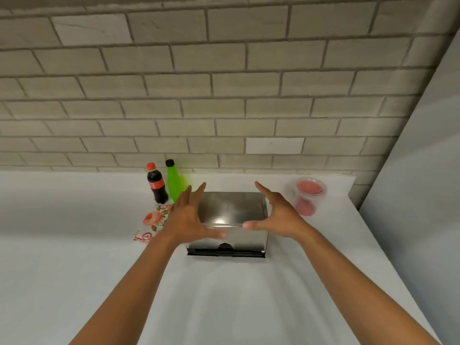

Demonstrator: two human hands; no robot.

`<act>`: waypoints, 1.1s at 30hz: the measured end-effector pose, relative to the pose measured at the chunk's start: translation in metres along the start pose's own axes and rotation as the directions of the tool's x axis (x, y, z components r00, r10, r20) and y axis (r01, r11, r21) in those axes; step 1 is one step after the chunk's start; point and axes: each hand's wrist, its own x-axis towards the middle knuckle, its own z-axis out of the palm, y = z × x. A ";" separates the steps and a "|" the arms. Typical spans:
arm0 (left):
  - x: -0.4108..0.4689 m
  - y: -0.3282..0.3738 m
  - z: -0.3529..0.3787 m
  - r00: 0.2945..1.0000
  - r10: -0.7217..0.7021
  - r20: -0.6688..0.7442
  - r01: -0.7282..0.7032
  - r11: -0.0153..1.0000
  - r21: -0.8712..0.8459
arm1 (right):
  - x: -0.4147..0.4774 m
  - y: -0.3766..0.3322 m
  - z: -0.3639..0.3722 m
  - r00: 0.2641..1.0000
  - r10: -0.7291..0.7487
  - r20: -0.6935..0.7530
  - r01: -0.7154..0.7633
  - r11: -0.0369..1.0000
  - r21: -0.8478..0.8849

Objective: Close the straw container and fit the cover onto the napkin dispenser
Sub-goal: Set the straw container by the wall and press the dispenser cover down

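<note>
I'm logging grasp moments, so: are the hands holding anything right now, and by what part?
Nothing is held. The left hand and right hand are spread open at either side of the metal napkin dispenser, fingers not closed on it.

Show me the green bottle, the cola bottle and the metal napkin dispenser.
green bottle (pixel 174 185): head view, on its green body.
cola bottle (pixel 156 186): head view, on its red label.
metal napkin dispenser (pixel 232 207): head view, on its shiny top.

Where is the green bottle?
The green bottle stands at the back of the white counter by the brick wall, left of the metal box, right beside the dark cola bottle.
</note>
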 end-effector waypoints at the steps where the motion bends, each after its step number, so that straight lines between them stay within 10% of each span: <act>1: -0.004 -0.011 0.000 1.000 0.012 0.017 -0.012 1.000 -0.002 | 0.000 -0.004 0.009 1.000 0.005 -0.007 -0.005 1.000 -0.011; 33: 0.037 -0.026 0.047 0.991 0.081 -0.111 -0.082 0.997 -0.010 | 0.029 0.005 0.055 0.960 0.203 -0.193 -0.261 0.898 -0.353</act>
